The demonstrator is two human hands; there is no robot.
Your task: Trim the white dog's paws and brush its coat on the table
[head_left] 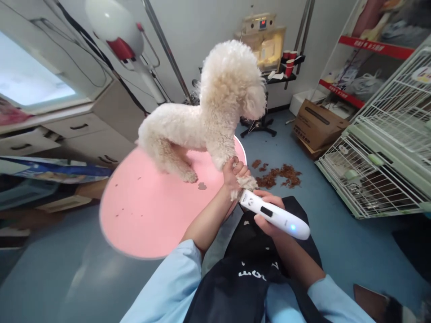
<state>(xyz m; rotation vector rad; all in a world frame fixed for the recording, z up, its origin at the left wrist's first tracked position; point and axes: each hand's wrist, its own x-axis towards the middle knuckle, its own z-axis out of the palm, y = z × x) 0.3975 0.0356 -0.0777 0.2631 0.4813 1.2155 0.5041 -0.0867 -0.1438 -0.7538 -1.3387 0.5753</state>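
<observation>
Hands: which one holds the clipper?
The right hand, wrapped around the white clipper; the left hand grips the dog's front paw instead.

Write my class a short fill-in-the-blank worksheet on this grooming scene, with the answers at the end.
1. While the left hand grips the dog's front leg, the white clipper is held in the person's ____.
2. The small light glowing on the clipper is ____ in colour.
3. The round tabletop beneath the dog is coloured ____.
4. The reddish-brown clumps lie on the ____.

Missing words: right hand; blue; pink; floor.
</observation>
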